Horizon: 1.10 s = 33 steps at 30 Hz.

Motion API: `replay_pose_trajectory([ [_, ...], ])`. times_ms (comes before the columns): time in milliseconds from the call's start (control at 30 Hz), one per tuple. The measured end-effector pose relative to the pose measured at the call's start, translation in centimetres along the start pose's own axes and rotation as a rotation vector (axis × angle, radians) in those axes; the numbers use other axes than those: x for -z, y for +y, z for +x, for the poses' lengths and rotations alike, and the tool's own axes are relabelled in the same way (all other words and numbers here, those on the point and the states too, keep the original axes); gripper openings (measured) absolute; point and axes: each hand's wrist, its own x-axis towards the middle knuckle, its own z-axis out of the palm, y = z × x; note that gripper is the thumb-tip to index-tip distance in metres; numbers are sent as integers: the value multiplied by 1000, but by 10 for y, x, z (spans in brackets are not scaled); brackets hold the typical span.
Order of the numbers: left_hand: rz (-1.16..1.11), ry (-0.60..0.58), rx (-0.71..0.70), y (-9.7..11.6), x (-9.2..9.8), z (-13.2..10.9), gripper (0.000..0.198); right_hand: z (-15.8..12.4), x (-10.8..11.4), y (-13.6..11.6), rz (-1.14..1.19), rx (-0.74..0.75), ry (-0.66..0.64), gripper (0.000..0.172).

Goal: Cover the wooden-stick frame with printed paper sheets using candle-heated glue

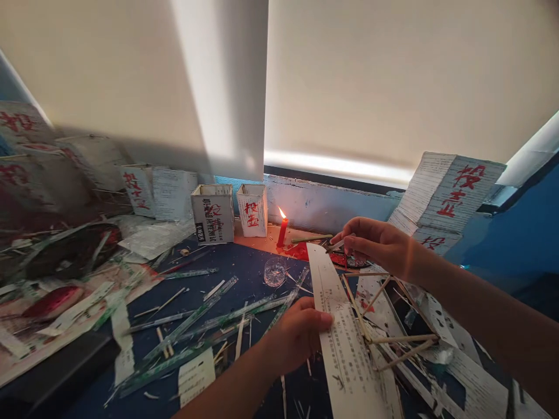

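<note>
Visibly, red characters, 投 among them, marked two open paper boxes; the printed lines on the paper strip were too small to read. The left hand gripped that strip above the dark blue tabletop; the right hand pinched a thin piece at its far end. One lit red candle stood behind one clear dish, before pale blinds.

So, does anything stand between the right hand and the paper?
Only what looks like a thin stick, pinched in the right hand, its tip at the far end of the paper; whether it touches is unclear. Nothing else visible is in the way.
</note>
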Motion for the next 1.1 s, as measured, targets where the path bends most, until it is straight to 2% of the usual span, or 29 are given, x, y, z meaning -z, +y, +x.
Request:
replay_pose_trajectory([
  [300, 17, 35, 32, 0, 1, -1, 37, -6, -14, -1, -132, 76, 13, 23],
  [467, 6, 36, 19, -3, 2, -1, 33, -9, -20, 1, -185, 96, -61, 28],
  [900, 6, 10, 18, -2, 1, 0, 32, -12, -18, 4, -428, 125, -89, 30],
  [1100, 1, 6, 1, -4, 2, 0, 28, -11, -18, 4, -431, 144, -97, 30],
])
